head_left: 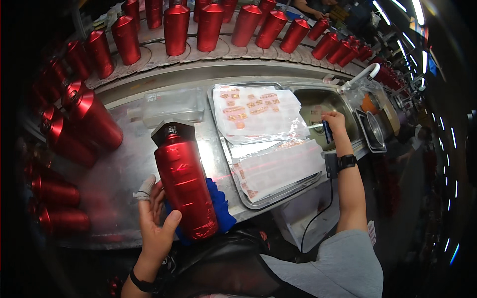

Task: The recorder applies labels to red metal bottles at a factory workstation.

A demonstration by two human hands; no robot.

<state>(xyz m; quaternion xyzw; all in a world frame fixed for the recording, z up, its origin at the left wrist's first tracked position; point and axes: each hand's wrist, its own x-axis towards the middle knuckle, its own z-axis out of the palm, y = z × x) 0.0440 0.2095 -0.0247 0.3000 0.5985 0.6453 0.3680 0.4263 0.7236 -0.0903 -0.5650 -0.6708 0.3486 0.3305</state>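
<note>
A glossy red bottle (185, 184) with a dark, angular collar (173, 132) about its neck leans on a blue cloth (216, 206) at the table's near edge. My left hand (156, 218) is at its left side, thumb on the front and fingers curled against the edge; one finger wears a whitish cover (144, 188). Over the sink (318, 102), my right hand (336, 123) is closed on a small dark-blue-handled tool (327, 132) with a pale tip. By its fingertips shows a small reddish printed piece (315, 113); whether the fingers pinch it I cannot tell.
Printed decal sheets (261, 114) lie on a metal tray (237, 191) between my hands. A clear plastic box (174, 105) stands behind the bottle. Several red bottles (176, 30) line the curved conveyor (149, 52), with more at left (97, 119). A white faucet (365, 75) arches beside the sink.
</note>
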